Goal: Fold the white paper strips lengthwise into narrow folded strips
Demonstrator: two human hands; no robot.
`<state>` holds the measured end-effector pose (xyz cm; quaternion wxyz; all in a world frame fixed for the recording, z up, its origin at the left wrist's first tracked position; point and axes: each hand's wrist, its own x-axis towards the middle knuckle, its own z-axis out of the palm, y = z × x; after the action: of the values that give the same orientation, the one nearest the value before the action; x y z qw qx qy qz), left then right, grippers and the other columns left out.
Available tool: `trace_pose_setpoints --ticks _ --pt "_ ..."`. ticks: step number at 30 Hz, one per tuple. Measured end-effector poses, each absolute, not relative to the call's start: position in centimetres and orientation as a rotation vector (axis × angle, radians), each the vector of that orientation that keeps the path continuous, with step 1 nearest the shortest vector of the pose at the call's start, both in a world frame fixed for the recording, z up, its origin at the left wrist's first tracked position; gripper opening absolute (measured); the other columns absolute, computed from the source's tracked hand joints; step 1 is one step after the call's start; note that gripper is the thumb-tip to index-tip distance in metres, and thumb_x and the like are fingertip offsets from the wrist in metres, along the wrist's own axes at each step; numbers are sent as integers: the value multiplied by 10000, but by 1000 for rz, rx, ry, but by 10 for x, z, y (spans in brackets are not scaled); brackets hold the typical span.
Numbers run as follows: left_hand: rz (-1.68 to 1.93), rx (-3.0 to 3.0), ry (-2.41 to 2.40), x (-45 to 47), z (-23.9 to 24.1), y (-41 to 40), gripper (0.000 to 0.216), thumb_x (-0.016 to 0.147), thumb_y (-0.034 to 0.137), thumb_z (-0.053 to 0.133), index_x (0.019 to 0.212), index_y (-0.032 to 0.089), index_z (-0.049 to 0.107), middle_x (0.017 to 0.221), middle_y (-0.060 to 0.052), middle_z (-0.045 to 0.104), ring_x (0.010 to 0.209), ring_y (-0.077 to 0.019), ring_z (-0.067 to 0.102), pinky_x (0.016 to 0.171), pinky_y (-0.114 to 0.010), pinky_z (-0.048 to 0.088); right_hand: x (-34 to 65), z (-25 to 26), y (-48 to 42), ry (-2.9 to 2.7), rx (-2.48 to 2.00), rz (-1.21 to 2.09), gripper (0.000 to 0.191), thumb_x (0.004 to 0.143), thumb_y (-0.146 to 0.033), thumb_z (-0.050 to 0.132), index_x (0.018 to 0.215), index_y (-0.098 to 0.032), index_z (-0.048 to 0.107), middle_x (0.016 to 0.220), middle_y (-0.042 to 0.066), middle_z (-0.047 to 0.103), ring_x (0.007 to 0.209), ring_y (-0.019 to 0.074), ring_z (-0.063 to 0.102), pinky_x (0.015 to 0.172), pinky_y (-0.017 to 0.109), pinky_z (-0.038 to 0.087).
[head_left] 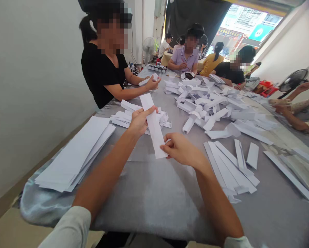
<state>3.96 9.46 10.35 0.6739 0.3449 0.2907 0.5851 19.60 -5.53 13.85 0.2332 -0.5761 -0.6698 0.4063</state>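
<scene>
A white paper strip (155,129) is held up over the table between my two hands, slanting from upper left to lower right. My left hand (140,120) grips its far part, thumb lying across the paper. At the near end, my right hand (178,148) pinches the strip's right edge between thumb and fingers. Behind my left hand lies a small heap of folded white paper pieces (118,119), partly hidden by the hand and strip. Long flat paper sheets (74,151) are stacked left of my left forearm. Right of my right hand, several paper strips (221,165) lie fanned out.
A large pile of folded paper pieces (203,100) covers the middle of the grey-clothed table (144,193). At the left side a person in black (105,72) handles paper. Other people sit around the far end and right side. A black fan (294,81) stands at right.
</scene>
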Motion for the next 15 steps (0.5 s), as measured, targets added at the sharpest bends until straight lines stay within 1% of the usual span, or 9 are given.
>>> trace_pose_setpoints --ticks 4,6,7,8,9,11,12,13,15 --pt "1391 649 696 32 107 103 295 673 192 1018 821 128 770 867 -71 796 808 -155 735 784 -267 590 202 146 -61 -1963 -1636 1228 140 978 -197 604 872 -235 521 786 15 781 653 189 707 576 290 483" --pt "1394 644 707 29 111 104 278 695 181 1005 830 132 768 877 -66 796 803 -148 733 794 -266 590 203 148 -63 -1985 -1640 1232 99 969 -189 601 943 -238 519 791 7 776 651 190 696 579 293 473" --pt "1392 659 706 28 113 103 275 704 192 1001 839 133 769 893 -67 799 804 -147 733 791 -266 590 204 147 -63 -1990 -1642 1210 106 961 -190 608 1009 -239 527 789 2 767 661 197 696 589 298 474" --pt "1387 681 703 28 114 100 280 707 208 1000 847 134 769 912 -69 802 805 -149 734 784 -267 591 204 147 -63 -1988 -1646 1175 171 956 -208 626 1096 -237 532 804 3 763 685 210 701 608 308 483" --pt "1376 707 703 29 116 97 293 705 226 1002 856 135 768 930 -72 806 805 -152 736 773 -270 592 203 145 -63 -1977 -1648 1134 279 955 -248 652 1203 -232 524 848 15 766 723 227 712 635 325 499" --pt "1327 784 715 35 118 87 333 692 257 1006 884 131 765 959 -85 810 803 -167 746 740 -282 595 200 141 -61 -1913 -1654 1021 541 960 -372 698 1415 -212 453 1016 75 775 843 271 735 709 372 539" --pt "1293 832 728 38 118 81 356 684 266 1007 900 128 760 968 -95 812 805 -181 755 722 -289 597 198 139 -61 -1868 -1656 936 646 965 -434 703 1490 -202 407 1108 111 764 912 294 738 752 399 554" --pt "1262 885 742 42 119 75 378 681 274 1004 917 127 748 978 -107 813 814 -201 767 705 -298 599 195 137 -60 -1822 -1655 839 714 974 -481 692 1542 -196 367 1183 139 745 975 314 736 792 423 561" --pt "1232 990 757 50 120 63 436 687 296 994 970 141 702 1001 -129 816 840 -247 793 677 -315 599 189 136 -61 -1758 -1650 667 724 1006 -514 643 1585 -200 340 1270 166 714 1074 348 721 846 457 557"
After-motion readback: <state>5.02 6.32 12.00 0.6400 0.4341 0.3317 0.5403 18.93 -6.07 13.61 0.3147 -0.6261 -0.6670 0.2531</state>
